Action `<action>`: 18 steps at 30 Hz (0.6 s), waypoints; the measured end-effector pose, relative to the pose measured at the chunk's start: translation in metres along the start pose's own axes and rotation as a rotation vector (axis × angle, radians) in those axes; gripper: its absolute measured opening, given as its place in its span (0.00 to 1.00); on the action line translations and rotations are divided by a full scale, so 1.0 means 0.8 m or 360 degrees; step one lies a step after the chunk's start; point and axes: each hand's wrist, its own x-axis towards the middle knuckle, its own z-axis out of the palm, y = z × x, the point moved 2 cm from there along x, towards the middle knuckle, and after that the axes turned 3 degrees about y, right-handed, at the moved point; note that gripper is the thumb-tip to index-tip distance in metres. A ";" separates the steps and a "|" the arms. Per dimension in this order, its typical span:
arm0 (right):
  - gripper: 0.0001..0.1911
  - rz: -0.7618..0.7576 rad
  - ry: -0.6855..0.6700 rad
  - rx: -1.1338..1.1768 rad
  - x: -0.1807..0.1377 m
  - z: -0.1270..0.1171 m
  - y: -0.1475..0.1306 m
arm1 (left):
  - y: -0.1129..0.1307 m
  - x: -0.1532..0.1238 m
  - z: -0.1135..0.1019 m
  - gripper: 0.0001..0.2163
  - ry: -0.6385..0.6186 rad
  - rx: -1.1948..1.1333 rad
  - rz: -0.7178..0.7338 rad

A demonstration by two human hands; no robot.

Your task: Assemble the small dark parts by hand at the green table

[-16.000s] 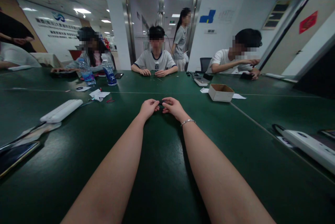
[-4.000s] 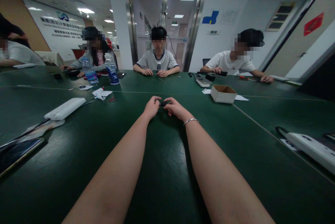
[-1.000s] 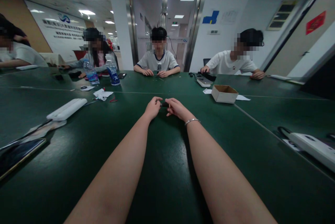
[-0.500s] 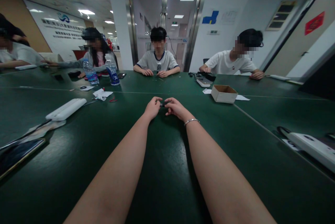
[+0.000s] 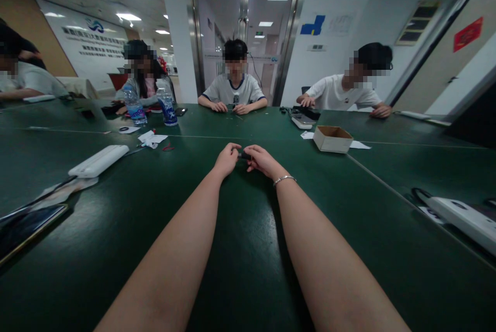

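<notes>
Small black object (image 5: pixel 245 155), slim, lying crosswise between our two hands, over the middle of the table (image 5: pixel 248 249), short of the pale seam that runs across toward the left and right edges. Too small for us to name; cannot tell whether it touches the tabletop. Right hand (image 5: pixel 262 160) closed on its right end, thumb and forefinger pinching, other fingers curled below. Left hand (image 5: pixel 228 158) with fingers bent at the other end; we cannot tell whether they grip. Silver bracelet (image 5: pixel 284 180) on our right wrist.

Beyond, toward the far edge and left: crumpled white paper (image 5: pixel 152 139), a red loop (image 5: pixel 168 148) just beside it. Farther, two plastic bottles (image 5: pixel 167 108) upright near the far edge. To the right of our hands, an open-topped cardboard box (image 5: pixel 332 140).

Toward the left edge, a white oblong case (image 5: pixel 99 162); nearer us, a smartphone (image 5: pixel 31 234), face up. Toward the right edge, a white power strip (image 5: pixel 465 216). Across the far edge sits a co-worker (image 5: pixel 233 89), both forearms on the table.
</notes>
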 end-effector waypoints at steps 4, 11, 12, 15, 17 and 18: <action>0.08 0.0004 0.0000 0.0018 -0.002 0.000 -0.001 | 0.002 -0.001 -0.001 0.12 0.0019 0.0015 0.0011; 0.03 0.0016 -0.0017 0.0036 -0.002 0.000 0.000 | 0.002 -0.002 -0.001 0.12 -0.0008 0.0007 -0.0014; 0.05 0.0008 -0.0009 0.0038 -0.001 -0.001 0.000 | 0.001 -0.001 -0.001 0.12 -0.0014 0.0000 -0.0016; 0.05 -0.0017 -0.0002 0.0073 0.001 -0.001 0.002 | -0.001 0.000 0.000 0.12 -0.0002 -0.0013 -0.0012; 0.02 -0.0010 -0.0010 0.0072 0.002 -0.001 0.003 | -0.001 0.000 0.000 0.12 0.0017 -0.0005 -0.0004; 0.02 -0.0004 -0.0013 0.0058 0.002 -0.001 0.003 | 0.000 0.000 0.000 0.12 0.0023 0.0003 -0.0003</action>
